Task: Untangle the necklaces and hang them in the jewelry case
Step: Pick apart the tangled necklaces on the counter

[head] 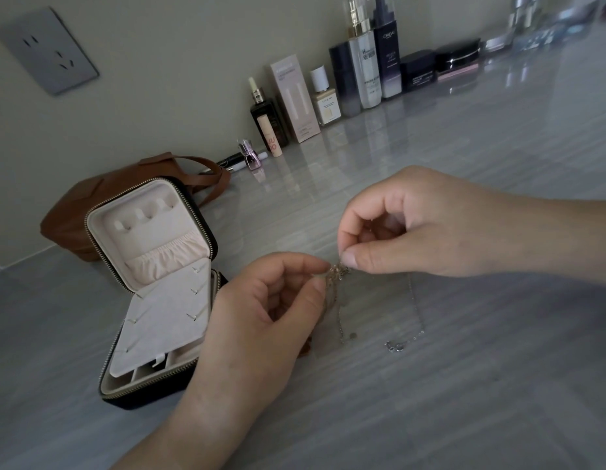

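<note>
I am seeing the necklaces (338, 271) bunched in a small knot just right of centre, lifted a little off the counter (464, 385), with thin chains trailing down toward six o'clock and lying on the surface. One silver strand is looping out toward four o'clock and ending in a small ring pendant (394, 347) on the counter. My left hand (260, 317) is coming in from seven o'clock and pinching the knot between thumb and forefinger, the other fingers curling loosely. My right hand (413, 225) is reaching in from three o'clock and pinching the same knot from the opposite side, thumb and forefinger closing on it, the remaining fingers folding into the palm. At nine o'clock from the knot the case (159, 283) is standing open, its lid upright with a row of hooks and a gathered pocket, a pale flap lying over the base; my left wrist is overlapping its near corner. Behind it, at ten o'clock, a brown bag (101, 205) is sitting against the wall. Bottles (362, 62) are lining the wall from twelve to one o'clock, and a socket (45, 50) is showing at the far upper left.
</note>
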Action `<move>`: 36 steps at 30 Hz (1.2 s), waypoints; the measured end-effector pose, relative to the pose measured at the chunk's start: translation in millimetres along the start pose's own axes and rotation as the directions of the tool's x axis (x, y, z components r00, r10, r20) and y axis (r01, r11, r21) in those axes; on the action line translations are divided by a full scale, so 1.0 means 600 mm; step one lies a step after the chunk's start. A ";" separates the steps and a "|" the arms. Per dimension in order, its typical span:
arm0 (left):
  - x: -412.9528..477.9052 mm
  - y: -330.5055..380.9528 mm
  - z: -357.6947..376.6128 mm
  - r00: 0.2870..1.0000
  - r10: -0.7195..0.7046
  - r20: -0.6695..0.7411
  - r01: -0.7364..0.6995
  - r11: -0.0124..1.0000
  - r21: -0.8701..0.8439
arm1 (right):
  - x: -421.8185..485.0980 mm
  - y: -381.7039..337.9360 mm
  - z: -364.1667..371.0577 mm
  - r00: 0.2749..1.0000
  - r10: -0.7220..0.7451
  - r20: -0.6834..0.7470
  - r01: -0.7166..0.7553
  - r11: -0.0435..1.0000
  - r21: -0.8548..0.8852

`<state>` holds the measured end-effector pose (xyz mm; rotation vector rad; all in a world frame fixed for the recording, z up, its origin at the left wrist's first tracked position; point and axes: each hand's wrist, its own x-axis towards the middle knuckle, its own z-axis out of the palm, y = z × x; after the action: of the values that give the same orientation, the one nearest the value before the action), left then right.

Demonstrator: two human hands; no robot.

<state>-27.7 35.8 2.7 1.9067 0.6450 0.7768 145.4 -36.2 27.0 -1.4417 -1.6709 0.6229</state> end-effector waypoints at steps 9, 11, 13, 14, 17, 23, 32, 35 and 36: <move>0.000 0.007 0.002 0.999 0.034 -0.014 -0.034 0.999 0.037 | 0.000 -0.007 0.000 0.999 0.007 0.034 -0.006 1.000 -0.019; -0.001 0.011 0.003 1.000 0.019 -0.020 -0.019 1.000 0.005 | -0.001 -0.007 0.001 0.999 0.016 0.031 -0.016 1.000 -0.004; -0.001 0.015 0.003 1.000 -0.009 -0.015 0.008 0.999 -0.031 | -0.001 -0.005 0.002 0.999 0.021 0.034 -0.022 0.999 0.034; -0.001 0.016 0.003 1.000 -0.016 -0.004 0.016 0.999 -0.049 | -0.001 -0.005 0.003 0.999 0.027 0.041 -0.029 0.999 0.044; -0.001 0.022 0.005 0.999 -0.027 0.040 0.030 0.997 -0.072 | -0.001 -0.004 0.007 0.996 0.055 0.070 -0.059 0.997 0.045; -0.001 0.021 0.005 0.998 -0.065 -0.008 0.065 0.997 -0.043 | 0.002 -0.002 0.009 0.997 0.059 0.044 -0.060 0.998 0.016; 0.001 0.018 0.003 0.999 -0.026 -0.027 0.024 0.996 -0.090 | 0.002 0.001 0.009 0.998 0.039 0.054 -0.042 0.998 0.051; 0.001 0.015 0.001 0.999 -0.034 -0.026 0.030 0.991 -0.133 | 0.001 0.002 0.007 0.998 0.032 0.055 -0.036 0.997 0.073; 0.002 0.014 0.000 0.999 -0.035 -0.023 0.031 0.990 -0.141 | 0.001 0.002 0.007 0.998 0.029 0.056 -0.033 0.996 0.077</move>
<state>-25.9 32.8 10.5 1.7562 0.6199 0.8058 142.7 -34.6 24.2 -1.4089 -1.6506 0.7429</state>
